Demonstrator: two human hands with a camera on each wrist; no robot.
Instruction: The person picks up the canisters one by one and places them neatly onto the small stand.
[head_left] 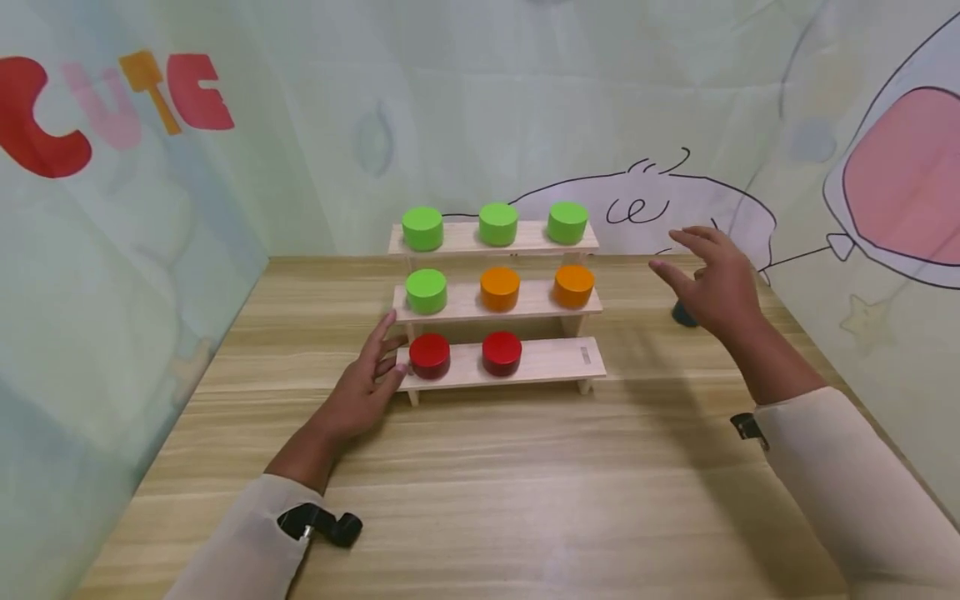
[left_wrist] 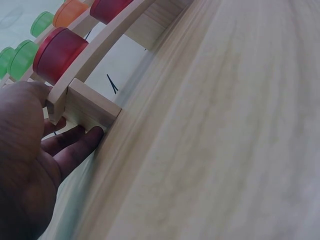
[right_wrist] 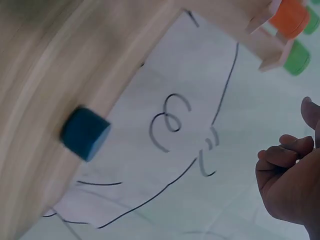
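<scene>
A three-step wooden display stand (head_left: 551,360) carries round coloured blocks. My left hand (head_left: 367,387) holds the left end of its lowest step; in the left wrist view the thumb lies over the step's end and the fingers (left_wrist: 80,147) reach to the leg below. Close by are two red blocks (head_left: 430,357), with bare wood to the right of them. One green block (head_left: 426,291) and two orange blocks (head_left: 499,289) occupy the middle step, and three green blocks (head_left: 498,224) the top. Raised right of the stand, my right hand (head_left: 720,283) holds nothing, thumb and index finger apart.
A dark teal block (right_wrist: 85,132) sits on the wood-grain table (head_left: 480,500) near its back right, partly behind the right hand in the head view. Printed cloth (head_left: 322,125) hangs behind the table and along its sides.
</scene>
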